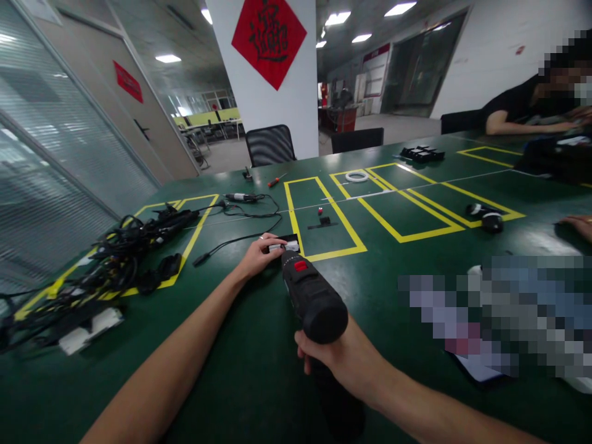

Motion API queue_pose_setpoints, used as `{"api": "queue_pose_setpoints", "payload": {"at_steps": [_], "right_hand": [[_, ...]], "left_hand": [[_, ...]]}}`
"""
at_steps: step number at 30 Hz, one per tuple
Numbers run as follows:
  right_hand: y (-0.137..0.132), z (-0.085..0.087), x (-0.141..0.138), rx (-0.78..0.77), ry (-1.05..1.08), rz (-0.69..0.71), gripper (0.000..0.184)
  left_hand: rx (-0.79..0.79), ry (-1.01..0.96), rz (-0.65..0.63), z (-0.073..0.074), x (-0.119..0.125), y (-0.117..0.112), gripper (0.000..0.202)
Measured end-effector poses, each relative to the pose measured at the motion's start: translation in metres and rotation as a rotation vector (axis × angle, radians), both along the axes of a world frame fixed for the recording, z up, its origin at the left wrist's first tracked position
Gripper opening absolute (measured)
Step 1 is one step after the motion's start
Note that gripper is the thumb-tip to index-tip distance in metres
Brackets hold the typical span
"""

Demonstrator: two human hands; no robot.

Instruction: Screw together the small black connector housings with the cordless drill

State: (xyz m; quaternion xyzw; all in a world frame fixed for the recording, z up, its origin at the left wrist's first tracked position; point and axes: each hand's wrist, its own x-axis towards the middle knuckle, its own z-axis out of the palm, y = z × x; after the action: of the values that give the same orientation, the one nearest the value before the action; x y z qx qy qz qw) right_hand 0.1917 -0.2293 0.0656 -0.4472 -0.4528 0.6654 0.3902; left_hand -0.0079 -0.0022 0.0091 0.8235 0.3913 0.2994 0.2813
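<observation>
- Right hand [340, 357] fingers wrapped shut around black power drill [312, 299] grip, near centre.
- Left hand [259, 254] pinching small white part [284, 245] at drill tip on green table [240, 370].
- No readable writing on drill; red button on top.
- Far: red diamond sign [269, 37], black calligraphy, unreadable.

We are in an open-plan office used as an assembly area. A green worktable [407, 290] carries yellow tape outlines [324, 216]. At 10 o'clock lie tangled cables [115, 253]; at 12 o'clock, a mesh office chair [269, 144], a pillar [268, 80], ceiling light panels [400, 8] and glass partitions [60, 142].
</observation>
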Motion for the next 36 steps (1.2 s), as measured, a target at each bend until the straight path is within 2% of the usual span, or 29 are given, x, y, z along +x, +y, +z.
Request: {"api": "queue_pose_setpoints", "payload": {"at_steps": [7, 12, 17, 25, 29, 36], "right_hand": [[0.000, 0.002, 0.009, -0.045, -0.005, 0.080, 0.031], [-0.002, 0.002, 0.015, 0.024, -0.125, 0.023, 0.032], [-0.003, 0.000, 0.017, 0.012, -0.107, 0.046, 0.034], [-0.003, -0.005, 0.017, 0.055, -0.010, 0.044, 0.044], [-0.002, -0.009, 0.018, 0.071, -0.011, 0.084, 0.037], [-0.003, -0.008, 0.018, -0.069, 0.116, 0.169, 0.030]], "left_hand": [[0.072, 0.020, -0.031, 0.002, 0.002, -0.006, 0.034], [0.100, 0.050, -0.013, 0.002, 0.004, -0.009, 0.034], [0.103, 0.038, 0.044, 0.000, 0.006, -0.016, 0.035], [0.163, 0.033, 0.052, -0.008, 0.006, -0.020, 0.038], [0.133, 0.030, 0.051, -0.007, 0.007, -0.020, 0.038], [0.121, 0.003, 0.055, -0.009, 0.008, -0.018, 0.036]]}}
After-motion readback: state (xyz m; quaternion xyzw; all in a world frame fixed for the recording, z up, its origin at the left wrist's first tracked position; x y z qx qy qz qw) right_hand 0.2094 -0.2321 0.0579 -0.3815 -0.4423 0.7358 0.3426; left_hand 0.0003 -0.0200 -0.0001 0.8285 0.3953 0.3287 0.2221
